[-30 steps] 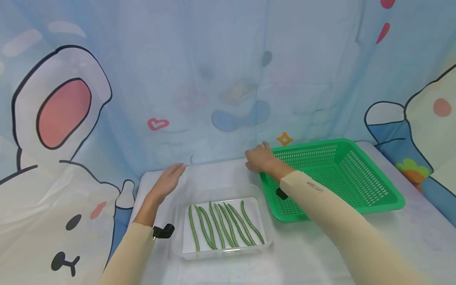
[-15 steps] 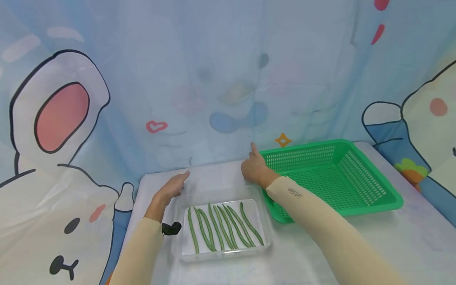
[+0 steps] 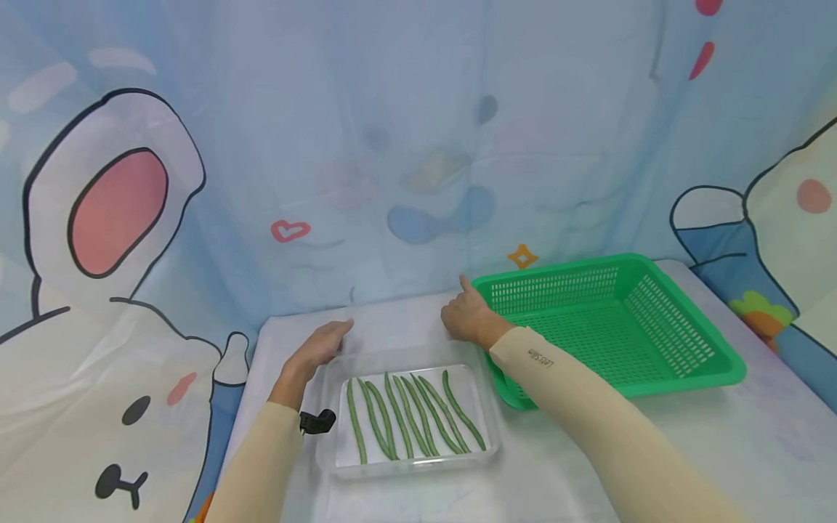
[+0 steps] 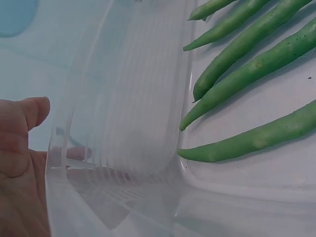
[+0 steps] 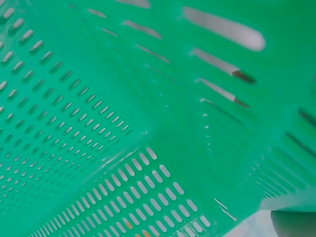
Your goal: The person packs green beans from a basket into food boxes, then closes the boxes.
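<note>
Green beans (image 3: 356, 421) lie side by side on the white bottom of a clear plastic box (image 3: 408, 471). At the far left corner of that box is my left hand (image 3: 320, 345). The left wrist view shows its thumb (image 4: 37, 111) standing free, with fingers behind the see-through wall. My right hand (image 3: 467, 317) is between the box's far right corner and the left side of a green slotted basket (image 3: 700, 383), one digit pointing towards the backdrop. Bits of that hand show through the basket's slots in the right wrist view; I cannot tell whether it grips the box.
The basket stands to the right of the box, close beside it, with its slotted floor showing. A white cloth covers the table (image 3: 556, 465). Behind hangs a blue cartoon-printed curtain (image 3: 392, 145), right at the table's back edge.
My right hand has come down and left from the basket's far left corner. My left hand has moved right and slightly nearer, to the box's corner. Box, beans and basket stay put.
</note>
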A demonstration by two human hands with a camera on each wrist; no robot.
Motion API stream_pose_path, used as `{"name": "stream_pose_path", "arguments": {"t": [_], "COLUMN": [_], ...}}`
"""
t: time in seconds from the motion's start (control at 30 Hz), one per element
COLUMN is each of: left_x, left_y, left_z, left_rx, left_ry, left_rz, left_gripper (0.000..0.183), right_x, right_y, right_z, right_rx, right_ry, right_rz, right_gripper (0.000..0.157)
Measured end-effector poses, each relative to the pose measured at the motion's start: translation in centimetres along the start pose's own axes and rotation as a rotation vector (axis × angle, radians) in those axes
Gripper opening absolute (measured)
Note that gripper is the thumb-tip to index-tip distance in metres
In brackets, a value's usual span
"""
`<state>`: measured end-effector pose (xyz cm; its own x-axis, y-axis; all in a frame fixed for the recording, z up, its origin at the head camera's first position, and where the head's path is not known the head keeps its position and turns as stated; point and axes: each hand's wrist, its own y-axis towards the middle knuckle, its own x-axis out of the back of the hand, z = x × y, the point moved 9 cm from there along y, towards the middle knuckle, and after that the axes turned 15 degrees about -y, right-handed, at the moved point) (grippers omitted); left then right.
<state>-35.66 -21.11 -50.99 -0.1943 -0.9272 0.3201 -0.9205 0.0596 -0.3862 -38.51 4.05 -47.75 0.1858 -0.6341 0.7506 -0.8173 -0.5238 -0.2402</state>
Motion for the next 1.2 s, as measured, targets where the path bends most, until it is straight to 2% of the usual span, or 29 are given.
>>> {"name": "stream_pose_path", "arguments": {"t": [0.23, 0.53, 0.73, 0.77, 0.93, 1.0, 1.2], "left_x": [0.3, 0.4, 0.7, 0.7, 0.8, 0.8, 1.3], "left_y": [0.0, 0.1, 0.0, 0.0, 0.0, -0.1, -0.3], "left_z": [0.1, 0.5, 0.3, 0.2, 0.1, 0.1, 0.0], "left_rx": [-0.036, -0.034, -0.053, -0.055, -0.043, -0.03, -0.01], "left_ry": [-0.025, -0.097, -0.089, -0.09, -0.112, -0.121, -0.16], "left_rz": [-0.004, -0.017, -0.028, -0.032, -0.045, -0.051, -0.08], "left_gripper": [0.067, 0.055, 0.05, 0.049, 0.049, 0.05, 0.06], "right_x": [0.1, 0.0, -0.2, -0.3, -1.1, -1.3, -1.5], "right_y": [0.1, 0.3, 0.5, 0.5, 0.8, 0.9, 1.1], "right_z": [-0.1, 0.3, -0.3, -0.5, -1.3, -1.6, -2.4], "right_rx": [-0.033, -0.014, -0.026, -0.03, -0.06, -0.081, -0.158], "right_ry": [0.101, 0.004, 0.112, 0.132, 0.263, 0.319, 0.431], "right_rz": [0.018, 0.037, 0.061, 0.074, 0.158, 0.175, 0.136], "right_gripper": [0.02, 0.033, 0.015, 0.016, 0.044, 0.05, 0.061]}}
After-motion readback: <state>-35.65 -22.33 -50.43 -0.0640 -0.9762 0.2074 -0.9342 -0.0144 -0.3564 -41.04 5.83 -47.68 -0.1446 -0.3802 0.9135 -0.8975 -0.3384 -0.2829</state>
